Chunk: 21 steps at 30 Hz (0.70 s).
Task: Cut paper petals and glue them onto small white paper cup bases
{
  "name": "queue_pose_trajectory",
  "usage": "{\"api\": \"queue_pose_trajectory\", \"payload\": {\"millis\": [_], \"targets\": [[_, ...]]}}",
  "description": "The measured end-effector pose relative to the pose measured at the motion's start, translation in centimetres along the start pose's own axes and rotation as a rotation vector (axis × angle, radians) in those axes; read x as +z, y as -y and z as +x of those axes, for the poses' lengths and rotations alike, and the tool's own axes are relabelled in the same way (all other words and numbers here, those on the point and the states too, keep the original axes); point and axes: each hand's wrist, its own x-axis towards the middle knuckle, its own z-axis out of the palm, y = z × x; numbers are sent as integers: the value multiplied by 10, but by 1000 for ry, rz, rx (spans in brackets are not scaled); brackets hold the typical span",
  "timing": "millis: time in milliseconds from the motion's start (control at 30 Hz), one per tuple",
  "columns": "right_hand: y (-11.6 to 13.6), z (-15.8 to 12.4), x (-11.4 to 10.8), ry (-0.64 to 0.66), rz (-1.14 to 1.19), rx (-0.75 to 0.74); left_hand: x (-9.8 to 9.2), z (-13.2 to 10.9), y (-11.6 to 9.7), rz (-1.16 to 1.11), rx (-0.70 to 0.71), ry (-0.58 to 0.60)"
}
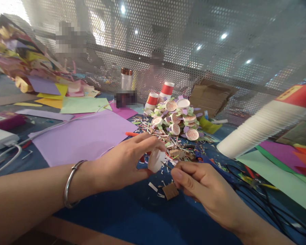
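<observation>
My left hand (124, 161), with a metal bangle on the wrist, pinches a small white paper cup (156, 160) between thumb and fingers. My right hand (201, 189) is closed just right of the cup, its fingers pinched on something thin that I cannot make out. A small brown cardboard piece (170, 191) lies on the blue table (132, 217) under my right thumb. Behind the hands sits a pile of finished cup pieces (180, 120) with purple and green paper strips, amid paper scraps.
A large purple sheet (84, 137) lies at left, with green and yellow sheets behind. A long stack of white cups (262, 124) lies at right over coloured paper. Red-and-white cups (159, 95), a jar (126, 78), cardboard (209, 95), cables and a white charger (1, 137) surround the work area.
</observation>
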Motion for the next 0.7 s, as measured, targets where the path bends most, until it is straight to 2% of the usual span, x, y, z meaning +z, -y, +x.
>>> {"api": "queue_pose_trajectory", "payload": {"millis": [100,300,700], "targets": [[0,-1,-2,-2,28,12,-2,1,-1,-47,-18,14],[4,-1,-1,24,21,33,0,2,2,-157,-180,-1],[2,1,1,11,-85,0,3,2,3,-155,-230,7]]}}
